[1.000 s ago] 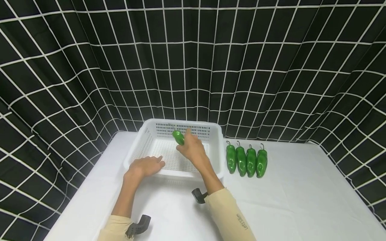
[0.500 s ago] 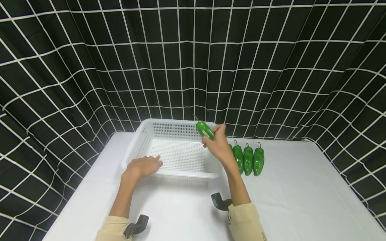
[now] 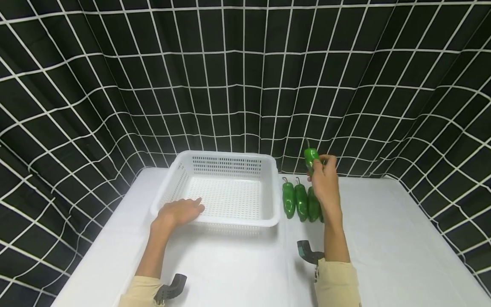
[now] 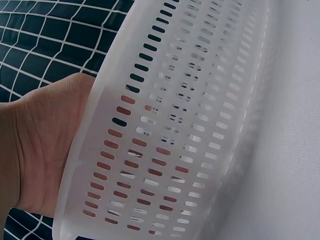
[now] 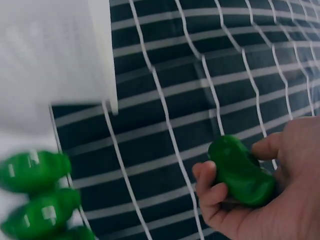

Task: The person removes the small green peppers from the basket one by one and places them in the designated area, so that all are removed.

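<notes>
A green chili pepper [image 3: 311, 157] with a thin stem is gripped between the thumb and fingers of my right hand [image 3: 325, 177], raised above the far part of the table. The right wrist view shows the same pepper [image 5: 240, 172] lying across the curled fingers. Several similar peppers [image 3: 301, 202] lie in a row beneath and left of this hand, the rightmost mostly hidden by it. My left hand [image 3: 181, 212] holds the near-left rim of a white perforated basket [image 3: 245, 222]. Through the slots of the basket wall [image 4: 165, 125], its fingers show on the inner side.
The basket's slotted floor [image 3: 226, 196] is bare. White cloth covers the table [image 3: 383, 238]; a black curtain with a white grid [image 3: 245, 76] stands close behind and at both sides. A dark wrist mount [image 3: 308, 253] juts from each sleeve.
My right hand has carried the pepper from over the basket rightward to above the right end of the row. The left hand keeps its hold on the rim; the view has shifted slightly.
</notes>
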`<action>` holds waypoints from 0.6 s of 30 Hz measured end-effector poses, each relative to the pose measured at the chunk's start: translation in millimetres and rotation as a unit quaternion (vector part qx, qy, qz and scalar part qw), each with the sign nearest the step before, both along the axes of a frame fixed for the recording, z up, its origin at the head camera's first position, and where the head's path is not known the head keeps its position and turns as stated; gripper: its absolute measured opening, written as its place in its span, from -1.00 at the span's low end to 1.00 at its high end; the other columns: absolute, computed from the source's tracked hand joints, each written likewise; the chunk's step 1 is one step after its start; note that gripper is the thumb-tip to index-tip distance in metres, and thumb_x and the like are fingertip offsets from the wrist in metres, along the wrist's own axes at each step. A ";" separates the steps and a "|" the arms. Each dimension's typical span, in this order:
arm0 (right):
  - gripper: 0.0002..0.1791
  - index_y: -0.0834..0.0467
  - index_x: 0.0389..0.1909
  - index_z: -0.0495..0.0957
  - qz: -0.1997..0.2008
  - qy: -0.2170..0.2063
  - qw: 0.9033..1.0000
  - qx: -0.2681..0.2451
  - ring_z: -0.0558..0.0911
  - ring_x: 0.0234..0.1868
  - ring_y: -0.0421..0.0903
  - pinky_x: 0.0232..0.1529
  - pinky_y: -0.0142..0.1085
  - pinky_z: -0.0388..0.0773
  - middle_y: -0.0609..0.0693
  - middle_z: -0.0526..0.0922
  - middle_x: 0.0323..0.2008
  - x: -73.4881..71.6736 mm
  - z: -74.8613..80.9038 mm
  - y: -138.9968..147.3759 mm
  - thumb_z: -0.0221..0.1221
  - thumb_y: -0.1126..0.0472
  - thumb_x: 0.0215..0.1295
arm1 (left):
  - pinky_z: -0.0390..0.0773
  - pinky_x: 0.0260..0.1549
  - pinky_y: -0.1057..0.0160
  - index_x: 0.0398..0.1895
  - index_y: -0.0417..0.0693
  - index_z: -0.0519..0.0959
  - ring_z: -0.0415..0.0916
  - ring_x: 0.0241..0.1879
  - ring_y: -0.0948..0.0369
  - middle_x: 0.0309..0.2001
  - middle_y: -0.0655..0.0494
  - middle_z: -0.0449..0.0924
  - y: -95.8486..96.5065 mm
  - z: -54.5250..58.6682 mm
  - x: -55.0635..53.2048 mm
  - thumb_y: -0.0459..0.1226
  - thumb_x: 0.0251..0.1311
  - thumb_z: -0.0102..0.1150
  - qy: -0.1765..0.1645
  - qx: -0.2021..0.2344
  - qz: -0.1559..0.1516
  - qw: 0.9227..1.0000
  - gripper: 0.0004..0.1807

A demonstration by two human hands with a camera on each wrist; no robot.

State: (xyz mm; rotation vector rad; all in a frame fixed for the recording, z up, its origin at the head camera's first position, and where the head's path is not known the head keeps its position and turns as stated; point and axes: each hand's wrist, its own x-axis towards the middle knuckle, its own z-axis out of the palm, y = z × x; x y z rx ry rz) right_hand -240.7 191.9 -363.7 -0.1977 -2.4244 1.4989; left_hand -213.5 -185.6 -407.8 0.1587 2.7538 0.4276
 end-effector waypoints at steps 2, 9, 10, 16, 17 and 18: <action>-0.42 0.25 0.53 0.15 -0.026 -0.010 1.000 0.012 0.66 -0.09 0.12 -0.15 -0.24 0.46 0.37 0.62 0.06 -0.2 -3.3 17.7 -0.26 0.04 0.65 | 0.34 0.40 -0.46 0.60 -0.08 0.28 0.32 0.49 -0.34 0.54 -0.20 0.36 -0.3 0.4 -0.2 0.07 0.52 -0.36 -0.001 -0.001 -0.003 1.000 -0.28; -0.37 0.33 0.47 0.32 -0.127 -0.047 0.988 0.080 0.72 -0.07 0.34 -0.39 -0.33 0.46 0.50 0.67 0.07 -2.0 -24.3 70.4 0.02 0.03 0.55 | 0.29 0.43 -0.46 0.62 -0.04 0.25 0.26 0.53 -0.33 0.57 -0.17 0.32 -1.1 2.1 -0.6 0.08 0.52 -0.39 -0.007 -0.004 0.002 1.000 -0.27; -0.36 0.37 0.45 0.33 -0.130 -0.050 0.986 0.088 0.72 -0.11 0.35 -0.42 -0.30 0.50 0.52 0.67 0.03 -2.3 -27.5 74.5 0.06 0.03 0.53 | 0.28 0.43 -0.47 0.62 -0.04 0.25 0.25 0.54 -0.33 0.57 -0.17 0.32 -1.5 2.5 -0.9 0.08 0.52 -0.39 -0.007 -0.005 0.002 1.000 -0.27; -0.25 0.50 0.46 0.23 -0.113 -0.122 0.979 0.114 0.57 0.18 0.56 0.09 0.30 0.64 0.65 0.50 0.19 -0.8 -42.3 89.7 0.15 0.05 0.49 | 0.30 0.40 -0.49 0.62 -0.05 0.25 0.28 0.51 -0.35 0.56 -0.19 0.32 -0.8 1.8 -1.5 0.09 0.52 -0.39 -0.009 -0.005 -0.001 1.000 -0.26; -0.23 0.51 0.47 0.21 -0.110 -0.138 0.977 0.116 0.52 0.24 0.58 0.18 0.36 0.58 0.66 0.46 0.23 -0.6 -44.8 91.6 0.16 0.05 0.49 | 0.32 0.39 -0.48 0.62 -0.05 0.25 0.29 0.51 -0.35 0.56 -0.19 0.32 -0.3 1.4 -1.3 0.09 0.52 -0.38 -0.010 -0.006 -0.002 1.000 -0.27; -0.21 0.52 0.47 0.19 -0.107 -0.152 0.976 0.117 0.48 0.27 0.60 0.23 0.39 0.53 0.67 0.42 0.26 -0.3 -47.3 93.3 0.17 0.04 0.49 | 0.32 0.39 -0.48 0.62 -0.05 0.25 0.29 0.51 -0.35 0.56 -0.19 0.32 -0.1 0.9 -1.5 0.08 0.53 -0.38 -0.010 -0.005 -0.002 1.000 -0.27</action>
